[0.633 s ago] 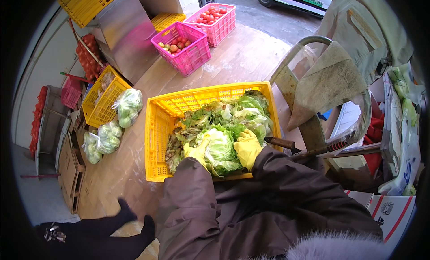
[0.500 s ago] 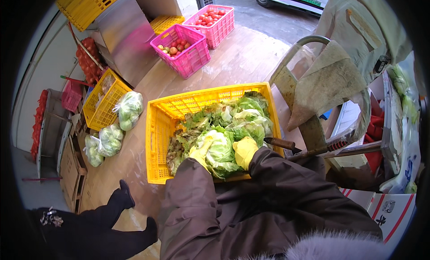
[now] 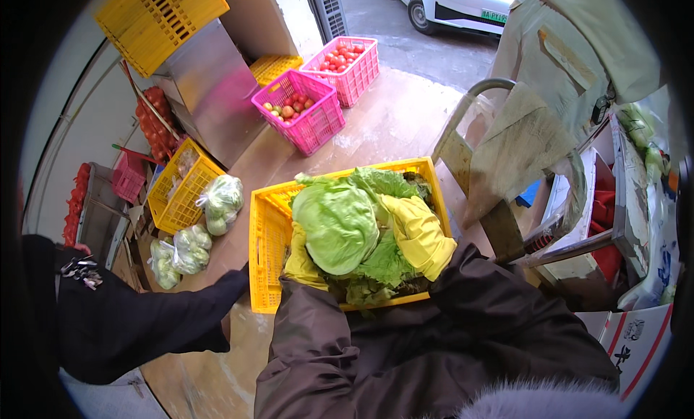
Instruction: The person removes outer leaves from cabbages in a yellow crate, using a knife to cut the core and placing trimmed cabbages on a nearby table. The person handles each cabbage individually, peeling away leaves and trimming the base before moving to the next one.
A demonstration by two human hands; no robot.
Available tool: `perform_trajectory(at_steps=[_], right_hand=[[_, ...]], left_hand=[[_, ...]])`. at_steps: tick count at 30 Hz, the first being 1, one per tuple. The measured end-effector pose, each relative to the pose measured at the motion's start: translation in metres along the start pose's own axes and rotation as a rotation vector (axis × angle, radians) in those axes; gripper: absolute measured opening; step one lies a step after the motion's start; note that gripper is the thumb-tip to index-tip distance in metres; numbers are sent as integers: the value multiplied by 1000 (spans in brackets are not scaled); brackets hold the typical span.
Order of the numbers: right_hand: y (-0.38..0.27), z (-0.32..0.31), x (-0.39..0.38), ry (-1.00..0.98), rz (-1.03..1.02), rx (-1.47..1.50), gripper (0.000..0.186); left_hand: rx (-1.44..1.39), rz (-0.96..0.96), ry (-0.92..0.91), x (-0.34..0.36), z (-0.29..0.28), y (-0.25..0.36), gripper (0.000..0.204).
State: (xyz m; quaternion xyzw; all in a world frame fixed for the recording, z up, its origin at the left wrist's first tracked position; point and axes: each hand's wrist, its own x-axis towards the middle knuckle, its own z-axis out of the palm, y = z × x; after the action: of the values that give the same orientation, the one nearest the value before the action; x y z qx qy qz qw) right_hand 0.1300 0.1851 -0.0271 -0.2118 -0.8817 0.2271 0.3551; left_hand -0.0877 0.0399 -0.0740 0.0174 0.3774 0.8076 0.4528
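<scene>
A large pale green head of lettuce is lifted above the yellow plastic crate in front of me. My left hand, in a yellow glove, cups its left underside with the fingers partly hidden. On the other side my right hand, gloved alike, presses round the loose outer leaves, its fingertips partly behind them. Below the head, more lettuce leaves lie in the crate, some ragged and brownish along the far right.
Two pink crates, one with mixed tomatoes and one with red tomatoes, stand ahead. Bagged green vegetables lie left, beside another yellow crate. A person in dark clothes is close at left. A metal-framed chair stands right.
Both hands have raised the lettuce toward me and turned it. The wooden-handled knife near my right wrist no longer shows. The person at left has come closer.
</scene>
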Motion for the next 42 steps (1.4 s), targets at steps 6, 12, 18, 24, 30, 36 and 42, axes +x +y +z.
perform_trajectory(at_steps=[6,12,18,24,30,36,42], right_hand=[[-9,-23,13,62,-41,-13,30],[-83,-33,9,401,20,210,45],[-114,9,-8,283,649,198,42],[-115,5,-8,155,841,1156,10],[-128,-5,-8,157,840,1155,6],[-121,-15,-8,102,794,1125,13],[-113,-21,-8,112,724,1179,19]], left_hand=[[-229,-214,-372,-27,45,25,62],[-133,-216,-511,-43,80,25,58],[-280,38,-279,-33,67,-29,73],[-160,236,-248,-25,64,-37,73],[-401,42,-400,-59,93,-26,69],[-331,127,-403,-52,88,-27,67],[-146,330,-371,-36,72,-32,67]])
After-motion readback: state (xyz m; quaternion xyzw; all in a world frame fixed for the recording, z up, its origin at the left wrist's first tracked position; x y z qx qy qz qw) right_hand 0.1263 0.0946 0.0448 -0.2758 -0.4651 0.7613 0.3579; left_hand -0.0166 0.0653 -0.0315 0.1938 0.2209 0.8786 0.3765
